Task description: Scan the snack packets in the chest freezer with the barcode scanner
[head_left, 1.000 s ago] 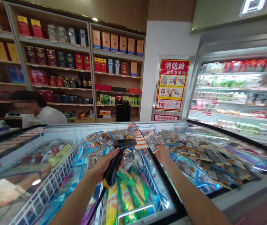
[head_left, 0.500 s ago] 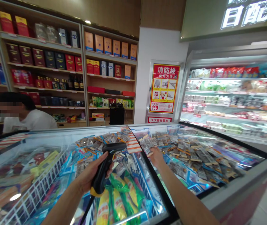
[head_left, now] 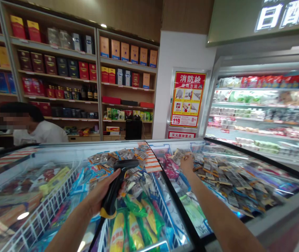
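My left hand (head_left: 99, 196) is wrapped round the grip of a black and yellow barcode scanner (head_left: 114, 190), its head pointing away over the left freezer compartment and its cable hanging toward me. Further right, my right hand (head_left: 187, 163) reaches to the far part of the right compartment. Its fingers are closed on a small brown-grey snack packet (head_left: 178, 155) at the edge of a heap of similar packets (head_left: 225, 175). Pink packages (head_left: 169, 165) show just left of that hand. Below the scanner lie green and yellow corn-shaped ice cream packs (head_left: 135, 227).
A black frame bar (head_left: 177, 206) divides the chest freezer. White wire baskets (head_left: 37, 220) stand inside it. Behind the freezer, at left, is a person in a white shirt (head_left: 48, 132). Shelves of boxes (head_left: 60, 66) line the wall; a lit refrigerated display (head_left: 265, 105) stands at right.
My right hand has moved right and farther away with the packet, uncovering the pink packages. My left hand still holds the scanner in nearly the same place. The view has shifted slightly left.
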Tool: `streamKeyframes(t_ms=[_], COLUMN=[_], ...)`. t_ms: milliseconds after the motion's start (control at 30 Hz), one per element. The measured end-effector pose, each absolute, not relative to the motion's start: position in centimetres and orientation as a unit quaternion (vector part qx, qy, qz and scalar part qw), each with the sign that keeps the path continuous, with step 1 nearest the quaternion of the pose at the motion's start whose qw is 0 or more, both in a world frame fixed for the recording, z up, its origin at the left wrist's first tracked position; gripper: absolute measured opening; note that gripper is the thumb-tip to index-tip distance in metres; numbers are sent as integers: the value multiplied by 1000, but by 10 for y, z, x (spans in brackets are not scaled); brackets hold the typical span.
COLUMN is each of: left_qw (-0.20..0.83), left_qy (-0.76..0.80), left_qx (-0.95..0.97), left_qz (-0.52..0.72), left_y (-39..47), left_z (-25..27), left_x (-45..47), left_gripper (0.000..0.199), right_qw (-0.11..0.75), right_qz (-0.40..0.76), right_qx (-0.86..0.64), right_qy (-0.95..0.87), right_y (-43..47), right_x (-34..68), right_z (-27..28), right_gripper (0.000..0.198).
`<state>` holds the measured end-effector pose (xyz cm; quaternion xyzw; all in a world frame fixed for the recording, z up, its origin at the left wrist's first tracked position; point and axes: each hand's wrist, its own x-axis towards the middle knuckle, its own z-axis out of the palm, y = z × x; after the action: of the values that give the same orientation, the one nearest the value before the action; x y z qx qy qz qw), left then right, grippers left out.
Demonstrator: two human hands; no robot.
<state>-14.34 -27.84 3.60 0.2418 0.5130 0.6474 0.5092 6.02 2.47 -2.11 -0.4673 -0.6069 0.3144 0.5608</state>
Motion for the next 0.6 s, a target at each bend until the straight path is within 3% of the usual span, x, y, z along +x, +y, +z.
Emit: streamKeyframes(t_ms=[200, 367, 600], left_qw=[467, 451, 448], left_qy=[555, 561, 551], left_qx=[208, 208, 207], left_qz=[656, 662, 673], left_y=[-283, -290, -294], left_z=[43, 45, 50], left_x=[-152, -166, -168], left_gripper=[24, 24, 25], right_qw=[394, 191, 173], right_qz=[43, -6, -62], right_qx=[-530, -458, -514], right_qy=[-749, -868, -838], right_y=[7, -12, -16], right_x=[58, 50, 55], right_z=[-20, -33, -22], right_gripper=[38, 35, 37])
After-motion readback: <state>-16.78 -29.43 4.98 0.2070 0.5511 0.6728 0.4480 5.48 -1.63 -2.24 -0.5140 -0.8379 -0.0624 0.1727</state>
